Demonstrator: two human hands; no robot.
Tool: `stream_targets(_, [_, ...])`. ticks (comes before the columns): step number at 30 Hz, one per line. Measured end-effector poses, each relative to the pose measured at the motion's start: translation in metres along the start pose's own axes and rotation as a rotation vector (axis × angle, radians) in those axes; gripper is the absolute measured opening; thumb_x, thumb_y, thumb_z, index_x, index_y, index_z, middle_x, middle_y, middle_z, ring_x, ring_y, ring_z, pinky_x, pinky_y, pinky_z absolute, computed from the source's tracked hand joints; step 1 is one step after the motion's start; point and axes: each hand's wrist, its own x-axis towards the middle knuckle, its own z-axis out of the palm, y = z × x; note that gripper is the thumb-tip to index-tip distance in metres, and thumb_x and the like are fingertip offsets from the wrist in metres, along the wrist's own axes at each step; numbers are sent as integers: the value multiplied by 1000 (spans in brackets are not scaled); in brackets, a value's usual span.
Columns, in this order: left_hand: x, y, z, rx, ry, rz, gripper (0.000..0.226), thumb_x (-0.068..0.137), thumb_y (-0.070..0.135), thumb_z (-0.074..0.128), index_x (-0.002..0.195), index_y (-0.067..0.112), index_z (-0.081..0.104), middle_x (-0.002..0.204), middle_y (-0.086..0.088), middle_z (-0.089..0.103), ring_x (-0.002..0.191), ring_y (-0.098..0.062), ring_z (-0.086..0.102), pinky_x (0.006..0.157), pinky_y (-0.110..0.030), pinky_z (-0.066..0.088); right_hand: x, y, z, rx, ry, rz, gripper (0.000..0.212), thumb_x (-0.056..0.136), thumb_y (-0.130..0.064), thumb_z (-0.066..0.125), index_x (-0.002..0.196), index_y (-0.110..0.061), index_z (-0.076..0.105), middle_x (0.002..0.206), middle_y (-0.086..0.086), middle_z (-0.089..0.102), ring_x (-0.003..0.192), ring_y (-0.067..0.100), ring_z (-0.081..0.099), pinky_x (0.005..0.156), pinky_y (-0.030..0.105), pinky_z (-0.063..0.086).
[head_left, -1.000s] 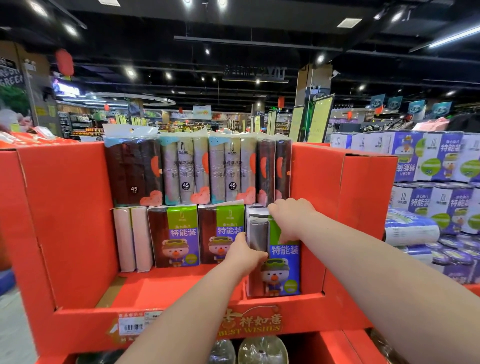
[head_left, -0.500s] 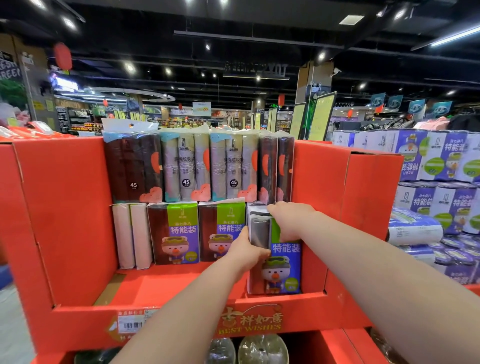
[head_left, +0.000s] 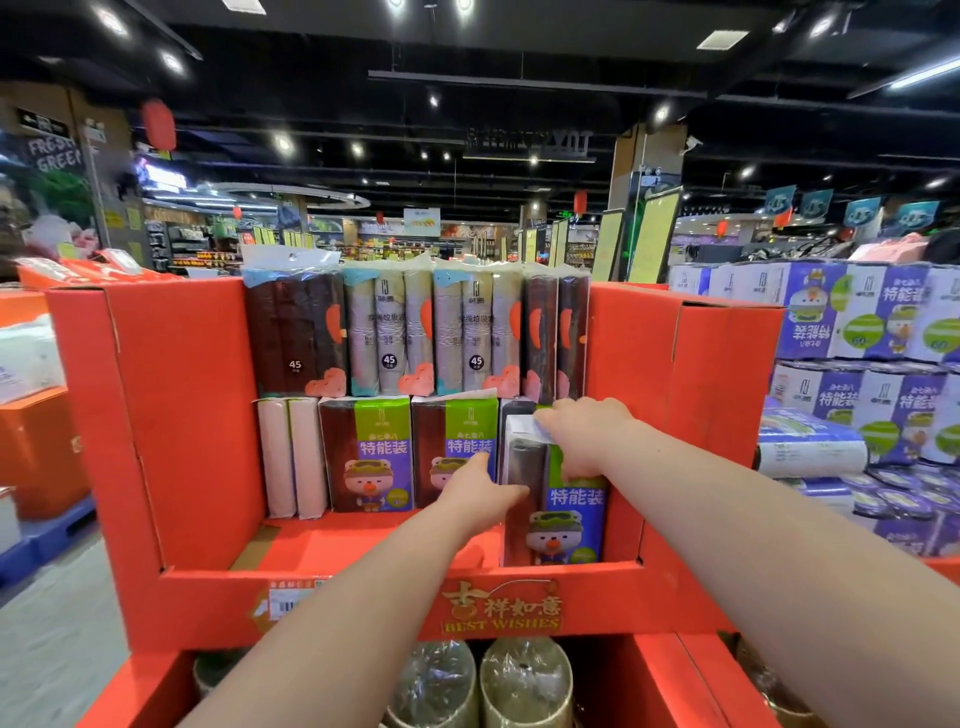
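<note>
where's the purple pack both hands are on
Head view, right of centre: the purple pack stands in the front right corner of the red display shelf, forward of two matching packs.

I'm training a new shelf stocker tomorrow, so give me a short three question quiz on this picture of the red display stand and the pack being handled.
1. True or false: the left hand and the right hand both hold the front pack at the right end of the red display.
2. Which number is printed on the upright roll packs in the upper row? A 45, B 30, C 60.
3. Fill in: the front lip reads BEST ____.
Key: 1 true; 2 A; 3 WISHES.
</note>
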Motion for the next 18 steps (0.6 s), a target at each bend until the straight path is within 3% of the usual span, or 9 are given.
stream_targets(4, [-13, 4, -2, 86, 3, -14, 77, 86, 36, 66, 148, 11, 29, 144, -13, 43, 130, -26, 44, 104, -33, 40, -9, -1, 2, 24, 4, -25, 45, 82, -17, 61, 124, -17, 44, 127, 7, 53, 116, 30, 56, 82, 38, 46])
stream_targets(8, [-19, 3, 0, 130, -2, -22, 76, 85, 36, 67, 147, 11, 30, 142, -13, 45, 128, -26, 46, 104, -31, 40, -10, -1, 4, 92, -41, -33, 68, 79, -20, 67, 138, -17, 35, 138, 7, 43, 126, 29, 47, 93, 41, 45])
stream_targets(12, [-19, 1, -1, 169, -15, -14, 77, 87, 36, 64, 148, 12, 26, 148, -12, 40, 134, -26, 40, 109, -31, 35, -1, 0, 7, 121, -57, -52, 66, 80, -19, 63, 139, -15, 34, 141, 9, 42, 128, 30, 45, 99, 42, 44])
stream_targets(18, [-18, -13, -6, 280, -9, -8, 69, 86, 41, 62, 143, 13, 36, 145, -8, 45, 131, -24, 45, 105, -29, 38, 13, 0, 7, 106, -85, -51, 102, 64, -36, 85, 143, -16, 25, 144, 8, 37, 134, 28, 38, 103, 44, 38])
